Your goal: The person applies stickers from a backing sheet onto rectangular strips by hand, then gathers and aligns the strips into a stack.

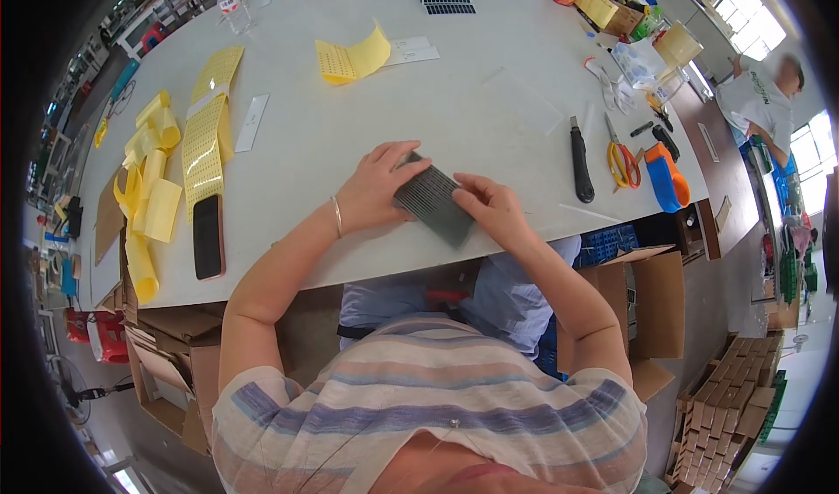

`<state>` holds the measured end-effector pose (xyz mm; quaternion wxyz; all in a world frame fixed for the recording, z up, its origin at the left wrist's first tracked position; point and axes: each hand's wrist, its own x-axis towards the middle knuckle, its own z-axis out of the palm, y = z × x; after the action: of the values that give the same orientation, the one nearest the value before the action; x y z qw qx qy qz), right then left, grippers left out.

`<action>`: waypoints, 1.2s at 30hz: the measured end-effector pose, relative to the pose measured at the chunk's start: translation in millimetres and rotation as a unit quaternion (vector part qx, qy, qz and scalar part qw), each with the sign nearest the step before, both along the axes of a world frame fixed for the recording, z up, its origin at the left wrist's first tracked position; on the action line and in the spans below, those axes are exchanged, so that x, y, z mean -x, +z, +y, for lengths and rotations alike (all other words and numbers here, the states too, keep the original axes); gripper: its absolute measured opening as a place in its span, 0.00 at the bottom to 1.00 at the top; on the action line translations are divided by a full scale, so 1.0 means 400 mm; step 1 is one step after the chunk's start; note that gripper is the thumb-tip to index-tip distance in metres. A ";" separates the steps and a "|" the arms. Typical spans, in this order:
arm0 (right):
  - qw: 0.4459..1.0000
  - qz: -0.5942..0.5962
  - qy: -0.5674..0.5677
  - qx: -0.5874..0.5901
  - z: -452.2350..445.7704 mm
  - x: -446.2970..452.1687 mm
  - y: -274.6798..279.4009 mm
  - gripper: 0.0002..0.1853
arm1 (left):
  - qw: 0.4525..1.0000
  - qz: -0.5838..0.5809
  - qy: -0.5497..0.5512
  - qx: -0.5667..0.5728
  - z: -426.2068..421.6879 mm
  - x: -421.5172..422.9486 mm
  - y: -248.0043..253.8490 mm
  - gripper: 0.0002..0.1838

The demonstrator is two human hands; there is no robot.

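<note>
A dark grey-green block that looks like a stack of thin flat strips (437, 201) sits tilted near the table's front edge. My left hand (377, 188) grips its upper left end, with the thumb across the top and the other fingers around the far corner. On its right side, my right hand (494, 210) pinches the edge between thumb and fingers. The undersides of both hands and of the stack are hidden. A curled sheet of yellow stickers (354, 59) lies farther back, beside white strips (411, 51).
Yellow sticker strips (205, 135), peeled yellow backing (157, 175) and a phone (208, 236) lie at left. A utility knife (581, 160), scissors (624, 162) and an orange-blue tape dispenser (667, 179) are at right. Another person (760, 100) stands beyond the right edge.
</note>
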<state>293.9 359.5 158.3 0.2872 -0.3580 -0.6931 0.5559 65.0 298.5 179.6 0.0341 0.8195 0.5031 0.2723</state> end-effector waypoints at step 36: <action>0.977 -0.098 0.051 -0.182 -0.028 0.008 0.010 0.26 | 0.992 0.120 -0.011 -0.048 -0.071 -0.035 0.001 0.30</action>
<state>290.5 348.2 162.2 0.2493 -0.3172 -0.8246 0.3966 79.1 270.3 179.9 -0.0631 0.8525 0.4808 0.1952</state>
